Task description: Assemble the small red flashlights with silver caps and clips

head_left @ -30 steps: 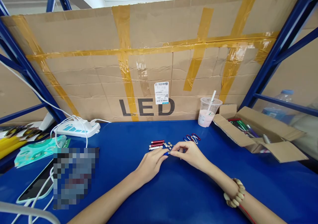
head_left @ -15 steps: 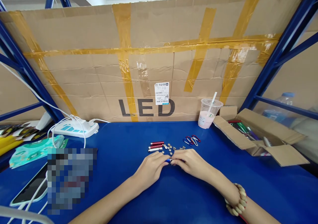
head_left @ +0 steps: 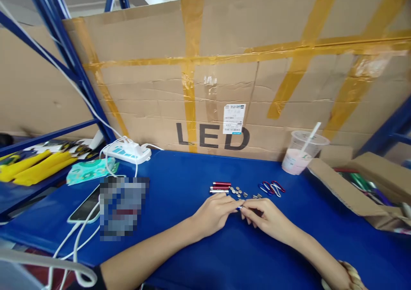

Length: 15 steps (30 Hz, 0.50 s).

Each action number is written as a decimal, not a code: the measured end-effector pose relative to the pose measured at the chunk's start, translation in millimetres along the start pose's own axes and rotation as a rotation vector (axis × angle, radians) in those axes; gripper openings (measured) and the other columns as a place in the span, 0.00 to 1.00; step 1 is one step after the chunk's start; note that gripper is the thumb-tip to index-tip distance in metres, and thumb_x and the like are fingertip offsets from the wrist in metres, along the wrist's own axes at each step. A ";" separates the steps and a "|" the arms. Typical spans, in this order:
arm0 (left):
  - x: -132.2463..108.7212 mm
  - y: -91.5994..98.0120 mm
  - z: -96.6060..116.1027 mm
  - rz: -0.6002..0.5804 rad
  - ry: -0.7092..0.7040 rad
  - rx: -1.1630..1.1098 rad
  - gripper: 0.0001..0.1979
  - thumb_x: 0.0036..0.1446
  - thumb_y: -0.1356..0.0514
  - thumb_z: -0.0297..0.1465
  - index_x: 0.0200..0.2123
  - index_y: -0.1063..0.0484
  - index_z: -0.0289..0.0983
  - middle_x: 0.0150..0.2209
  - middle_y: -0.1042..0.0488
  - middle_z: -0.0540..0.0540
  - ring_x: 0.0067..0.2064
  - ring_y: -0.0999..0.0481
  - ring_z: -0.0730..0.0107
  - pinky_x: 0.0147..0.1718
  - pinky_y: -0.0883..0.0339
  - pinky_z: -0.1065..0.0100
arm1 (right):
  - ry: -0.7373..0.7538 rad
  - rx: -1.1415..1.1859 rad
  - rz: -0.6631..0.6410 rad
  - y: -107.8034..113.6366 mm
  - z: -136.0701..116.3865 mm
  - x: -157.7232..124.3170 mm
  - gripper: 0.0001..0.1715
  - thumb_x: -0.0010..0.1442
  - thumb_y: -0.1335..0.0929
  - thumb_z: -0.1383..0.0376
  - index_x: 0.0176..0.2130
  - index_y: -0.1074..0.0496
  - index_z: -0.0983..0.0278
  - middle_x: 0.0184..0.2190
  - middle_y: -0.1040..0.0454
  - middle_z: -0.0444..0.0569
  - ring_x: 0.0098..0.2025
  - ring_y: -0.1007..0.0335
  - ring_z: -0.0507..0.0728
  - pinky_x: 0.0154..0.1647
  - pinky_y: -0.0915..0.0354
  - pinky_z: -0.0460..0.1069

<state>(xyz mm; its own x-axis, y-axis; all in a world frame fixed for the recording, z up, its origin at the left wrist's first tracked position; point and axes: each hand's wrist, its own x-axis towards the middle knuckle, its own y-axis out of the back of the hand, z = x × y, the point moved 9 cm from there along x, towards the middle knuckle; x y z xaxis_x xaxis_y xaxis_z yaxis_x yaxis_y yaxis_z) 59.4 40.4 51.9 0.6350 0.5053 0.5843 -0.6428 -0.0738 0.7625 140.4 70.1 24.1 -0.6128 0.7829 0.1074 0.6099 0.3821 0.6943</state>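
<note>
My left hand (head_left: 215, 216) and my right hand (head_left: 268, 219) meet over the blue table, both with fingers pinched. Between the fingertips is a small blue mini flashlight (head_left: 240, 207), mostly hidden, with only a bit of blue and a shiny end showing. Just beyond my left hand lie red mini flashlights (head_left: 221, 183) and a silver one (head_left: 218, 191), side by side. To their right are scattered several button cells (head_left: 237, 190) and small metal parts (head_left: 257, 196). Farther right, a group of blue, red and silver carabiners (head_left: 272, 188) rests on the table.
At the right, a drink cup with a straw (head_left: 297, 153) stands beside an open cardboard box (head_left: 340, 191) of colored tubes. On the left are a power strip (head_left: 128, 151), a phone (head_left: 85, 206), cables and a wipes pack (head_left: 90, 170). A cardboard wall (head_left: 154, 101) closes the back.
The view has turned left, so everything sits farther right in the picture. Both hands still pinch the blue mini flashlight, and less of it shows. The right fingers have shifted around its end.
</note>
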 end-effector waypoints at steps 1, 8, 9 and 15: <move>0.1 0.1 -0.3 0.000 0.017 0.002 0.14 0.62 0.53 0.25 0.48 0.33 0.33 0.36 0.25 0.44 0.36 0.29 0.69 0.37 0.33 0.67 | -0.005 0.008 -0.010 -0.5 0.7 0.4 0.23 0.63 0.43 0.55 0.27 0.32 0.66 0.22 0.30 0.47 0.22 0.35 0.50 0.23 0.39 0.43; -0.3 5.0 -4.7 0.023 0.166 0.030 0.12 0.62 0.52 0.26 0.45 0.33 0.33 0.44 0.27 0.45 0.46 0.29 0.70 0.48 0.36 0.69 | -0.061 0.014 0.040 6.6 5.8 3.2 0.28 0.57 0.41 0.45 0.24 0.29 0.64 0.19 0.31 0.48 0.19 0.36 0.52 0.19 0.38 0.45; -0.4 4.8 -5.0 0.017 0.171 0.042 0.12 0.62 0.52 0.26 0.45 0.33 0.34 0.44 0.27 0.45 0.47 0.29 0.70 0.49 0.37 0.69 | -0.068 0.001 0.078 10.4 7.6 3.5 0.29 0.55 0.40 0.44 0.23 0.30 0.64 0.19 0.31 0.48 0.18 0.36 0.52 0.19 0.38 0.45; -2.4 9.1 -13.4 0.048 0.281 0.134 0.11 0.61 0.50 0.29 0.46 0.34 0.36 0.45 0.27 0.48 0.46 0.28 0.69 0.47 0.36 0.69 | -0.039 -0.025 0.361 37.8 18.3 -1.8 0.23 0.48 0.33 0.43 0.29 0.26 0.60 0.18 0.33 0.50 0.17 0.39 0.52 0.18 0.37 0.46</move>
<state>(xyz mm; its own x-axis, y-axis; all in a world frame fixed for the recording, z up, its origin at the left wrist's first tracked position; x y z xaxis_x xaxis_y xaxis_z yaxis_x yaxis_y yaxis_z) 46.3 50.1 53.7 0.4503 0.7147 0.5353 -0.5954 -0.2064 0.7765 173.7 92.1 37.1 -0.3407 0.8833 0.3220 0.7707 0.0663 0.6337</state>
